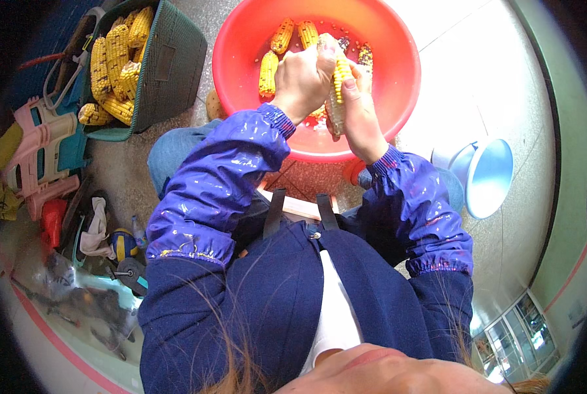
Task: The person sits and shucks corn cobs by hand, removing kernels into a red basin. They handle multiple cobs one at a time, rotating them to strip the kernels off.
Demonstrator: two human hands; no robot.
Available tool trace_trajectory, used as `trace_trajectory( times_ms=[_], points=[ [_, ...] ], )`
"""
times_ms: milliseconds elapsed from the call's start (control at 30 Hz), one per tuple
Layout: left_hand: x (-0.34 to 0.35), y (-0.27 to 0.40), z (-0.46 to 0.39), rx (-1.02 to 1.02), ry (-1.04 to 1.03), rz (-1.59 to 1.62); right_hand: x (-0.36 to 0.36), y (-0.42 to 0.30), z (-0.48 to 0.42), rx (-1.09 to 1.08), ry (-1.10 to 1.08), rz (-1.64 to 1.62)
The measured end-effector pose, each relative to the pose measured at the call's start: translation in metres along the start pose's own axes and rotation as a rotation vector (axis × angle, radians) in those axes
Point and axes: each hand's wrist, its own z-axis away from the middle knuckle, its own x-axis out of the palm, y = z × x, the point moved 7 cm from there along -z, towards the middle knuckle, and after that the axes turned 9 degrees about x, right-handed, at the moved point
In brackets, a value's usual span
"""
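Both my hands are over a red plastic basin [401, 74], gripping one partly shelled corn cob [342, 74]. My left hand [303, 74] closes around its upper part. Lower down, my right hand [360, 106] holds the cob from the right with the thumb along it. Yellow kernels still cover a strip of the cob, while its lower end [336, 120] is bare and pale. Beyond my hands, several yellow ears, such as this ear of corn [268, 74], lie in the basin with loose kernels. A dark-speckled ear [365, 55] is partly hidden behind my right hand.
A dark green basket [175, 69] heaped with yellow ears [118, 59] stands at the left. Pink and white plastic stools [42, 143] and a ball [124, 245] are farther left. To the right, a light blue bucket [490, 177] is on the speckled floor [515, 236].
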Motion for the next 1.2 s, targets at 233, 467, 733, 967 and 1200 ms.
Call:
trace_trajectory(
  times_ms=[233, 467, 733, 967, 1200],
  points=[
    [-0.002, -0.006, 0.0, 0.107, 0.011, -0.021, -0.003, 0.005, -0.003, 0.269, -0.111, -0.263],
    [0.029, -0.016, -0.001, -0.037, -0.052, 0.504, -0.013, -0.003, -0.01, -0.152, 0.033, -0.055],
    [0.011, 0.003, 0.006, -0.011, -0.022, 0.245, -0.01, -0.007, -0.004, 0.092, -0.03, -0.245],
    [0.022, 0.004, 0.001, -0.02, -0.012, 0.634, -0.008, -0.024, -0.011, -0.231, 0.071, -0.146],
    [0.027, 0.014, 0.009, -0.197, 0.128, 0.66, 0.0, -0.03, 0.002, -0.357, 0.171, 0.102]
  ],
)
